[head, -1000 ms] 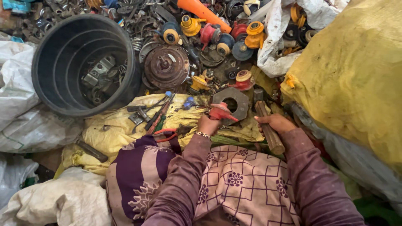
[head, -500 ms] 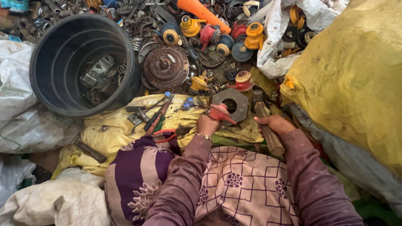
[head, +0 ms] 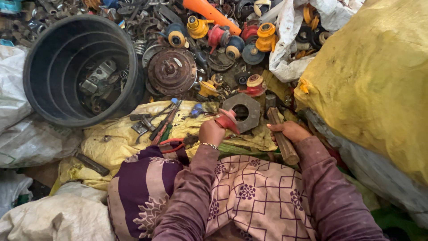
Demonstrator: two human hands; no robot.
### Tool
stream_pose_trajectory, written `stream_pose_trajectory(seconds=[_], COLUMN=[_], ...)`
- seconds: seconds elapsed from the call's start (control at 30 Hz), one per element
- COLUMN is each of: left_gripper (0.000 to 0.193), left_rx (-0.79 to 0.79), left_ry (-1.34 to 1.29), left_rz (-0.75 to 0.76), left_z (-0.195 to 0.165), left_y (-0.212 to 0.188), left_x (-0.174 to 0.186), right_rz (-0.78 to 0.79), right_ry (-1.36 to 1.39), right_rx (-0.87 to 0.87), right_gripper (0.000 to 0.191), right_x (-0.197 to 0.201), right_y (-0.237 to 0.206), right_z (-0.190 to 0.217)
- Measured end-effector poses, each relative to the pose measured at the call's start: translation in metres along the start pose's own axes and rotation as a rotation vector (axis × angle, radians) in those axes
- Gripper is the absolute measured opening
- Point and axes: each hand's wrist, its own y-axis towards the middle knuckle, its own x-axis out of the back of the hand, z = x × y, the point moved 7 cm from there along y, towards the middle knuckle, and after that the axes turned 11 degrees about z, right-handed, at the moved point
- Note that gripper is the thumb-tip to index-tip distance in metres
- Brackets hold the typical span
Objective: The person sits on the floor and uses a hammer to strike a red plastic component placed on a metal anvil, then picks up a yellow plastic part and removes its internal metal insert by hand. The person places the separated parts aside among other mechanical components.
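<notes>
My left hand [head: 211, 132] grips a small red plastic part [head: 227, 119] and holds it against a grey metal hexagonal ring [head: 243, 111] lying on a yellow sack [head: 116, 138]. My right hand [head: 289, 131] is closed around the wooden handle [head: 281, 139] of a hammer whose head rests just right of the ring. Both arms wear purplish sleeves; a bangle circles the left wrist. A patterned cloth covers my lap.
A black plastic tub [head: 76, 67] with metal scraps inside stands at the left. A rusty round motor part [head: 171, 71] and several yellow, red and blue parts lie beyond. Pliers and screwdrivers [head: 162, 122] lie on the sack. A large yellow bag [head: 374, 80] rises at right; white sacks at left.
Both hands have stayed near the hexagonal ring, shifting only slightly. The hammer handle has remained low in my right hand.
</notes>
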Motion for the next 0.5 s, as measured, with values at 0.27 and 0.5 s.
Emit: stream_pose_trajectory(seconds=[0.27,0.5], left_gripper=[0.030,0.037], left_rx=[-0.188,-0.109], left_ry=[-0.251,0.338], left_rz=[-0.280,-0.078], left_z=[-0.002,-0.008], left_y=[0.018,0.025], left_x=[-0.004,-0.067], right_rz=[-0.012,-0.024], right_ry=[-0.017,-0.008], right_rx=[-0.018,-0.009], right_gripper=[0.036,0.037], right_x=[-0.001,-0.005], right_y=[-0.001,-0.008], right_z=[0.001,0.006])
